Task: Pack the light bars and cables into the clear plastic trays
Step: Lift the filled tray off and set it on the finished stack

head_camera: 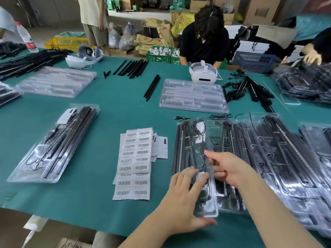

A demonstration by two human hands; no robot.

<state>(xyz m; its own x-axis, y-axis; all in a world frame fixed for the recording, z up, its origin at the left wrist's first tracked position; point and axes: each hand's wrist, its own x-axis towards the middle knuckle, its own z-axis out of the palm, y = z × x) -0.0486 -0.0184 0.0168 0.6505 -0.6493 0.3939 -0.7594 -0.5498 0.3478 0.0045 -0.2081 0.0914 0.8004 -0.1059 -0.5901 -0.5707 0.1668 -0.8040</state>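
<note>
left hand [186, 196] – fingers flat, pressing clear tray [209, 210] | right hand [231, 169] – fingers loosely extended on tray, gripping nothing

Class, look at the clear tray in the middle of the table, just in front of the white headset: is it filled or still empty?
Empty. The clear tray shows only bare moulded slots, with no bars or cables in it.

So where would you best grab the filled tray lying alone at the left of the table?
Take the filled tray by its two long flat rims, coming from above at its near end; the bars and cable fill the middle, and the bare rim there gives fingers a hold.
</note>
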